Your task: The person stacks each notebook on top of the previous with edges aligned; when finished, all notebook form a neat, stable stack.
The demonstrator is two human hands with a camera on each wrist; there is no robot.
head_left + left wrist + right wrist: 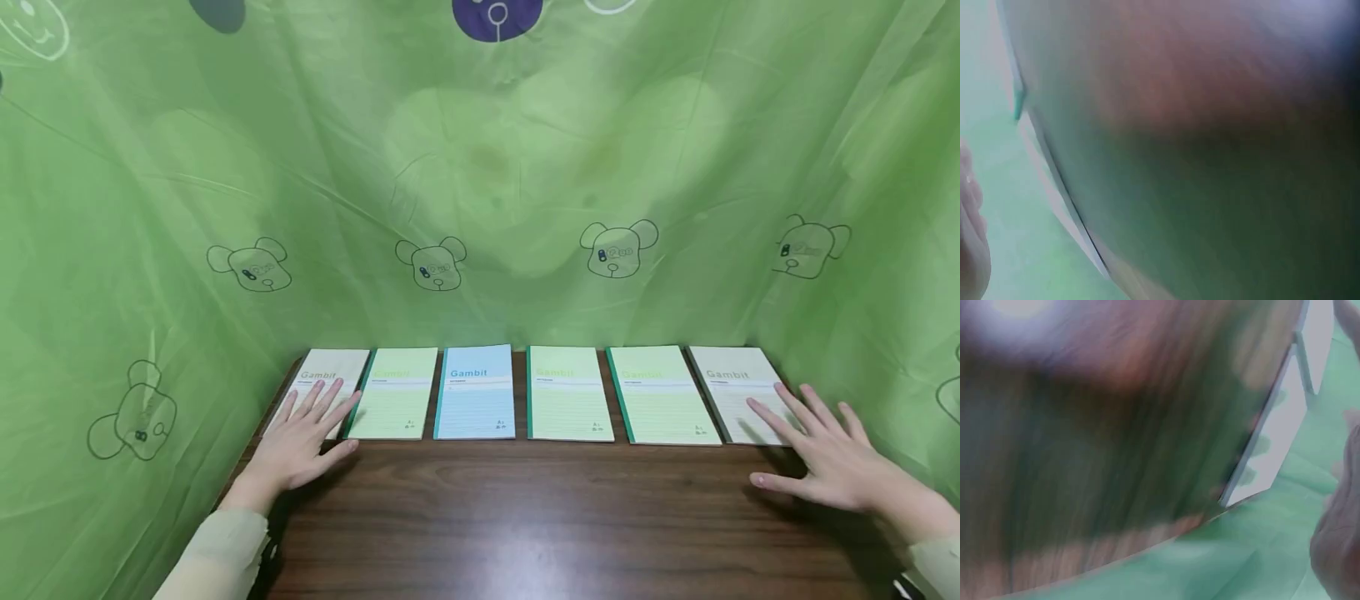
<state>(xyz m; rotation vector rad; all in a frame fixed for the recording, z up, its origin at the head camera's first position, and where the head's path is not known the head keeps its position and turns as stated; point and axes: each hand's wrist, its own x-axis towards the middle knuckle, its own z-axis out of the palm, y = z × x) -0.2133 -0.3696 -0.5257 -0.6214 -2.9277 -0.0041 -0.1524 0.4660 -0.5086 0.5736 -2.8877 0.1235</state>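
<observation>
Six Gambit notebooks [476,400] rowed along the counter's [525,508] far side: blue, three pale green, greys at both ends. Left hand [300,446] over left grey, right hand [832,458] over right; both empty, fingers splayed. Contact unclear. Likely a hands-off pause; any pickup calls for fingertips under an edge. Thin, flat rectangles; glossy dark woodgrain; creased green sheet [517,308] behind.
</observation>
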